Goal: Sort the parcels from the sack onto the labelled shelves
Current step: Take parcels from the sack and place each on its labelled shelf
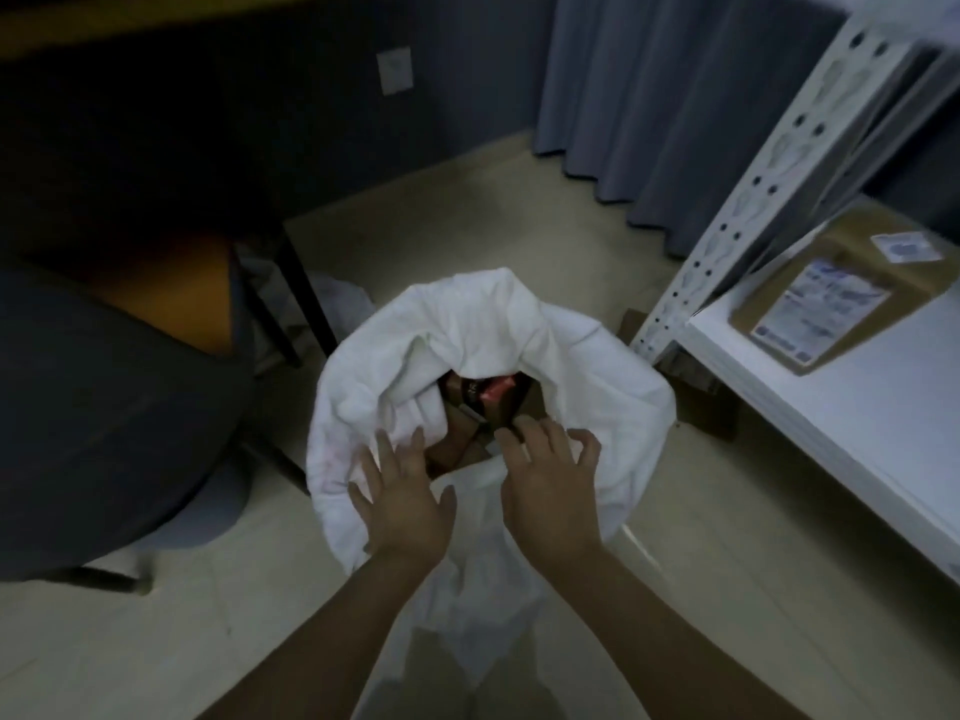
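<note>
Both hands are over the white sack [467, 330], which stands on the tiled floor [493, 210] with its mouth wide open. The left hand [402, 504] lies flat on the near rim, its fingers [385, 452] straight, spread and gripping nothing. The right hand [545, 491] hovers at the mouth with its fingers bent and splayed, and they are closed round nothing either.

Down inside the sack are the brown parcels [462, 444], jumbled together, with a reddish packet [497, 391] on top further back.

Off to the right is the white shelf [857, 407]. One cardboard parcel [836, 241] already sits on it, printed label facing up, just beside the perforated upright [769, 174]. There are grey curtains [649, 96] behind and a dark chair [104, 407] at left.
</note>
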